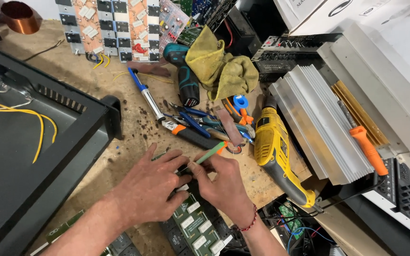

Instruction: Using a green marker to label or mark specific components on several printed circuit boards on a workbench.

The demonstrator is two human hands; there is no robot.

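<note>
both hands meet low in the middle, over a green circuit board [193, 223]. left hand [150, 187] presses flat on the board, fingers bent. right hand [221, 182] pinches a thin green screwdriver [209, 153], which points to 2 o'clock. a yellow drill [274, 151] lies at 3 o'clock, and an orange-handled screwdriver [367, 149] lies farther right.
</note>
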